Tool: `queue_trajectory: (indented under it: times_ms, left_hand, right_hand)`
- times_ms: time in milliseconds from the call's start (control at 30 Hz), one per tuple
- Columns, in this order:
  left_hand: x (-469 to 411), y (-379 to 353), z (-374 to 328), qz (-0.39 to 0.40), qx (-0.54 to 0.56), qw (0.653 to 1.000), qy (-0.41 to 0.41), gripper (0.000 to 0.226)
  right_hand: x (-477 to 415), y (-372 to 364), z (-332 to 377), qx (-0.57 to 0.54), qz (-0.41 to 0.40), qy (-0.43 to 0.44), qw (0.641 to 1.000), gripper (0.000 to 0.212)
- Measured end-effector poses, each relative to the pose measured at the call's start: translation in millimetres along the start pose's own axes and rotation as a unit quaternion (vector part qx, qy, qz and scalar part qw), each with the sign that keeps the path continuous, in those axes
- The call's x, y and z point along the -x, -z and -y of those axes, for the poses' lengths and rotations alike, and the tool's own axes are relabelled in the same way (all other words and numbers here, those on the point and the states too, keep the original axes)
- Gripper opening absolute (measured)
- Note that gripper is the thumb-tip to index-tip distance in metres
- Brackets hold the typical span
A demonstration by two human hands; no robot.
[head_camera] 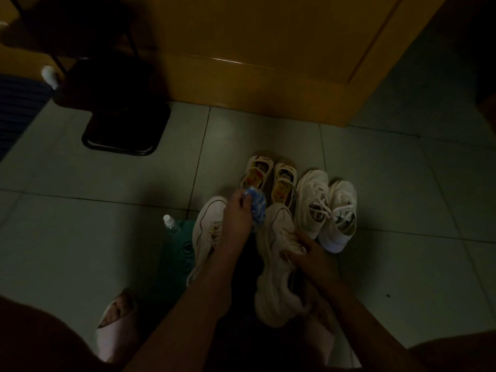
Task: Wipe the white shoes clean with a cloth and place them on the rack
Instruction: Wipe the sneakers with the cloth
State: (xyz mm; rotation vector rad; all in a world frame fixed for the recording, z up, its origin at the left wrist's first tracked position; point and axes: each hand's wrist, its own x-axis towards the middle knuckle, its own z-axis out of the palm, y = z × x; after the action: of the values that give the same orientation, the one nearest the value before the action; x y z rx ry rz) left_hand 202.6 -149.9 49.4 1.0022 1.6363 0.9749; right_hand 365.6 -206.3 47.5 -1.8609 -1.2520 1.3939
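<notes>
Left hand (237, 214) curls round a blue-and-white cloth (259, 208) by the toe of a white shoe (271, 280), which the right hand (308, 252) grips at its laces.

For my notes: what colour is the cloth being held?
The cloth is blue with white marks; head view.

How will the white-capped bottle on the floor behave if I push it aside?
The bottle stands upright and looks narrow, so a push near its cap would probably tip it; once down, it would likely roll on the smooth tiled floor. Its fill level is too dark to see, so weight is uncertain.
</notes>
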Motion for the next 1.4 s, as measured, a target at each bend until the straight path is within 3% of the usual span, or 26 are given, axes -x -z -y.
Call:
queue_trajectory:
  times_ms: [133, 333, 700, 867, 1100, 1167, 1233, 1400]
  left_hand:
    - [-11.9, -22.9, -9.9, 0.076, -0.082, 0.993, -0.043, 0.029]
    - [-22.2, -39.2, 10.5, 0.209, -0.207, 0.954, -0.053, 0.037]
    - [-10.9, -46.2, 24.6, 0.171, -0.185, 0.966, -0.066, 0.040]
    - [8.3, -41.3, 29.0, 0.168, -0.114, 0.979, -0.034, 0.044]
    - [37.2, -35.9, 38.0, 0.126, 0.021, 0.989, 0.071, 0.043]
    - [40.1, -36.8, 39.0, 0.126, 0.142, 0.969, 0.156, 0.050]
    - [46.4, -38.1, 40.7, 0.096, 0.234, 0.939, 0.232, 0.036]
    - [74.2, -38.1, 40.0, 0.120, 0.291, 0.910, 0.268, 0.031]
  right_hand:
    - [3.3, 4.5, -9.6, 0.077, 0.019, 0.003, 0.997, 0.064]
    - [7.5, 3.3, -1.4, 0.085, 0.006, 0.044, 0.995, 0.058]
    - [6.7, 5.5, -8.7, 0.069, -0.003, 0.043, 0.997, 0.055]
    - [10.2, 5.6, -3.4, 0.069, -0.002, 0.032, 0.997, 0.054]
    - [15.3, 4.5, -0.3, 0.055, -0.019, 0.049, 0.997, 0.052]
    - [15.9, 6.3, 0.6, 0.057, -0.011, 0.054, 0.997, 0.053]
    - [17.5, 7.3, 2.4, 0.055, -0.008, 0.062, 0.997, 0.052]
    - [22.1, 9.6, 5.4, 0.054, -0.004, 0.067, 0.996, 0.051]
